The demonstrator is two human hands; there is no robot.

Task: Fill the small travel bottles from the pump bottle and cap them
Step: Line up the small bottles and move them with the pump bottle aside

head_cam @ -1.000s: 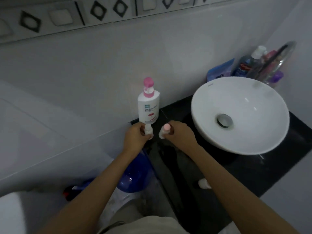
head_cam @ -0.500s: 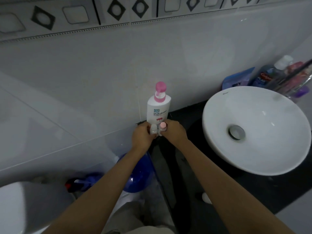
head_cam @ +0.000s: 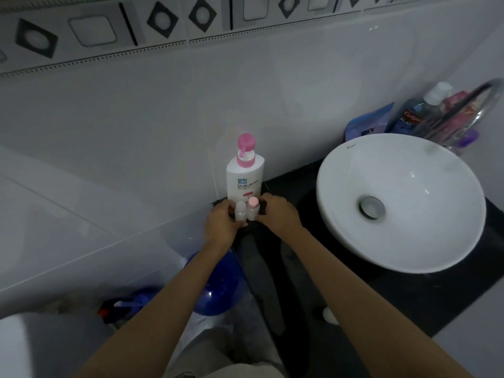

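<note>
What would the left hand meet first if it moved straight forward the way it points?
Probably the pump bottle, standing just beyond the left hand and its white-capped travel bottle; depth is uncertain.

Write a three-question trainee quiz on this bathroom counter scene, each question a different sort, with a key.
1. True or false: the pump bottle lies on its side in the basin.
2. Which hand holds the pink-capped travel bottle? A. left hand B. right hand
3. Fill in: the white-capped travel bottle stands ____ the pump bottle, nearer the camera.

Key: 1. false, it stands upright against the wall. 2. B. 3. in front of.
</note>
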